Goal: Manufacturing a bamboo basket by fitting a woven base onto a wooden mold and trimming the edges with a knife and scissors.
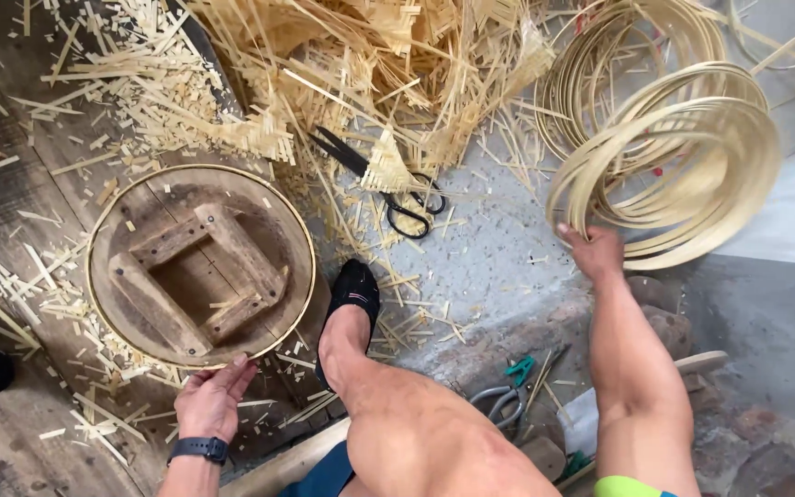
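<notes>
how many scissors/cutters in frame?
2. Black scissors lie on the floor among the bamboo scraps, partly covered. Grey-handled cutters lie by the person's knee. More may hide under the scrap pile.

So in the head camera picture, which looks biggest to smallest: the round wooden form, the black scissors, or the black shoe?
1. Round wooden form, clearly biggest.
2. and 3. Black scissors and black shoe look similar, so I won't rank them.

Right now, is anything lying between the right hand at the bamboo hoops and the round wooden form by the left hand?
Yes. Between the right hand on the bamboo hoops and the round wooden form at the left hand lie the person's foot in a black shoe, black scissors and scattered bamboo offcuts.
</notes>
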